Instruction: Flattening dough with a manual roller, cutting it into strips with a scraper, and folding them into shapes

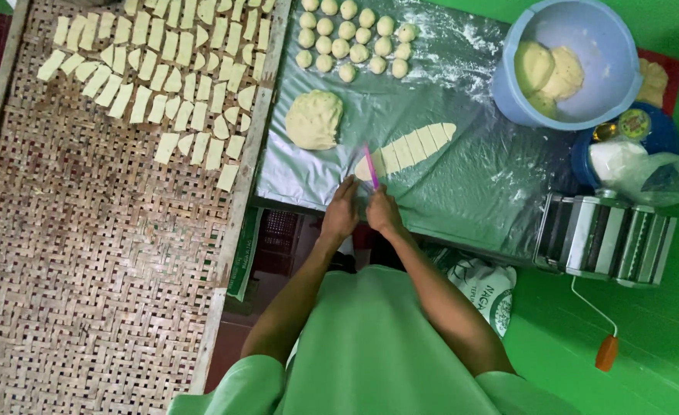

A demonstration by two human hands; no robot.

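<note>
Rolled dough strip [409, 147] on plastic-covered board [478, 184], near-centre, already scored into crosswise slices over most of its length. Long axis diagonal: near-left end at the hands, far-right end tapering toward the blue bucket [585, 92]. Cuts roughly perpendicular to that axis.

Right hand [382, 213] closed around pink cutter [371, 167], blade upright at the strip's near-left end. Left hand [342, 209] just beside it, fingers curled at the strip's end; whether pinching dough or only steadying it, cannot tell.

Risks, as judged:
- Left fingertips very near the blade; slip toward them = nick.
- Last piece at the rounded tip likely short or uneven.
- Slices touching one another; could re-stick if not separated.
- Cutter pressing into the plastic sheet; could score or drag it and shift the strip.
- Near edge of board close to the working point; end pieces could slide off.

Elsewhere: dough lump [314, 119] left of the strip, dough balls [352, 38] in rows at far centre, cut pieces [163, 77] laid out on woven tray [86, 269] at left, pasta roller [605, 238] at right.
</note>
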